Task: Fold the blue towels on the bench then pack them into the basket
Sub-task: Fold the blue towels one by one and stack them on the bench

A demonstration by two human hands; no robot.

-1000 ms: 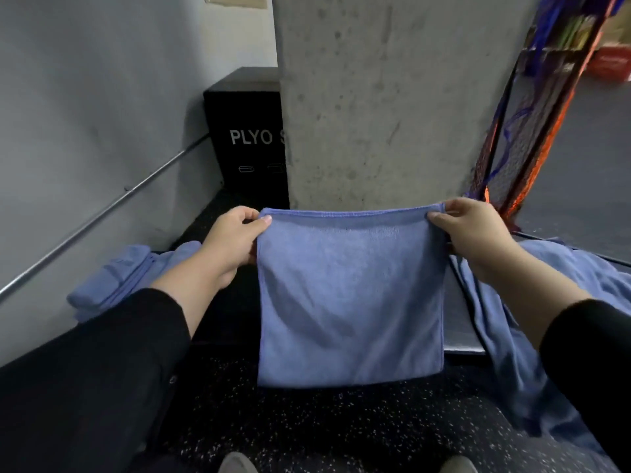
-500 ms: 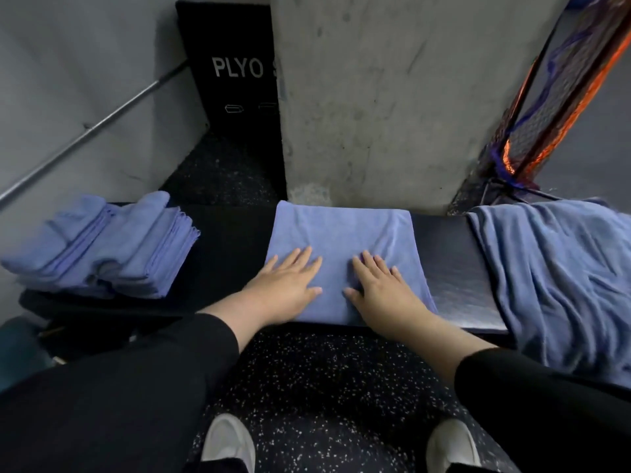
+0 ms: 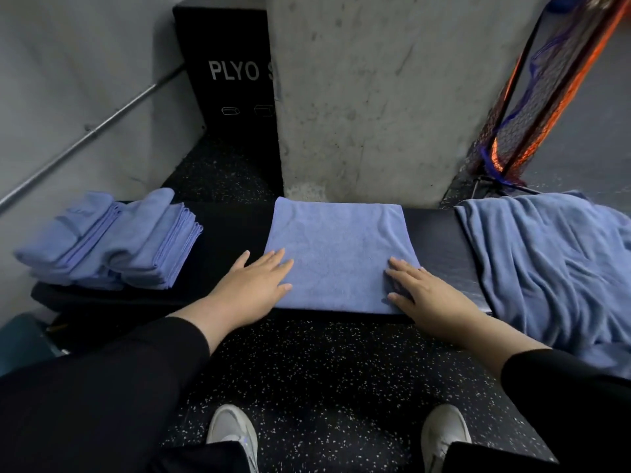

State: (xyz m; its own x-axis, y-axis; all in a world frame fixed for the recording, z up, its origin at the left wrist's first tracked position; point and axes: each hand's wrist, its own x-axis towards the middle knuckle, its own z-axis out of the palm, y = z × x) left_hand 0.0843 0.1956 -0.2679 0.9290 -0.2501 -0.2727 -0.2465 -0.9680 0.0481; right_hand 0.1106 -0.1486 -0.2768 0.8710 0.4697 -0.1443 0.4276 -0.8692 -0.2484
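Observation:
A blue towel [image 3: 338,247], folded to a square, lies flat across the middle of the black bench [image 3: 440,240]. My left hand [image 3: 254,290] rests flat on its near left edge with fingers straight. My right hand [image 3: 421,291] presses flat on its near right corner, fingers spread. A stack of folded blue towels [image 3: 112,242] sits on the bench's left end. A heap of unfolded blue towels [image 3: 553,264] drapes over the right end. No basket is plainly in view.
A concrete pillar [image 3: 375,97] rises just behind the bench. A black plyo box [image 3: 232,83] stands at the back left beside a grey wall with a metal rail [image 3: 88,134]. An orange and blue net [image 3: 532,107] hangs at the right. My shoes [image 3: 235,435] stand on speckled flooring.
The towel, held up by its top corners a second ago, now lies on the bench. Both hands have slid apart from its middle to its left and right edges.

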